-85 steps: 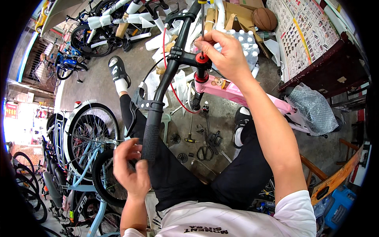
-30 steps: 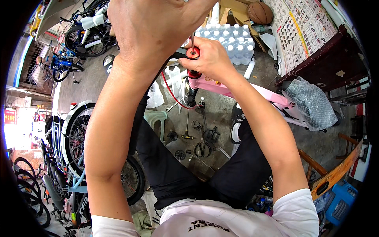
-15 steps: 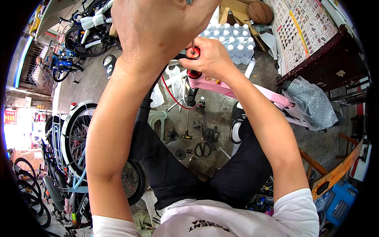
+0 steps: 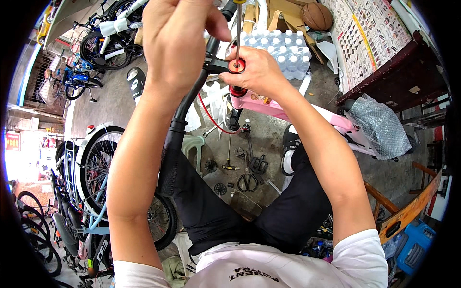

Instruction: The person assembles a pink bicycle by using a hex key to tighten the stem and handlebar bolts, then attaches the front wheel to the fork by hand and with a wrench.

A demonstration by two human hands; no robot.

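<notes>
My left hand [image 4: 175, 48] is raised at the top edge, thumb stretched out and apart from the tool; its fingertips are partly cut off. Beside it a long hex key [image 4: 238, 33] with a yellow end stands upright in the bolt of a red round top cap [image 4: 236, 66]. My right hand [image 4: 261, 72] is closed around the handlebar stem at this cap, thumb on the near side and fingers on the far side. The black handlebar [image 4: 192, 98] runs down to a ribbed grip [image 4: 169, 168]. The pink bike frame [image 4: 319, 115] stretches right below my right forearm.
On the floor lie a yellow-handled tool [image 4: 230, 166], scissors [image 4: 247, 182], a pedal [image 4: 259, 164] and an adjustable wrench [image 4: 240, 152]. Shrink-wrapped bottles [image 4: 283, 53] stand beyond. Bubble wrap [image 4: 377, 125] covers the frame's far end. Bikes [image 4: 98, 168] crowd the left; a wooden stool [image 4: 408, 209] stands right.
My left hand has come off the hex key and shifted left, uncovering the tool's shaft and the handlebar. My right hand stays at the stem.
</notes>
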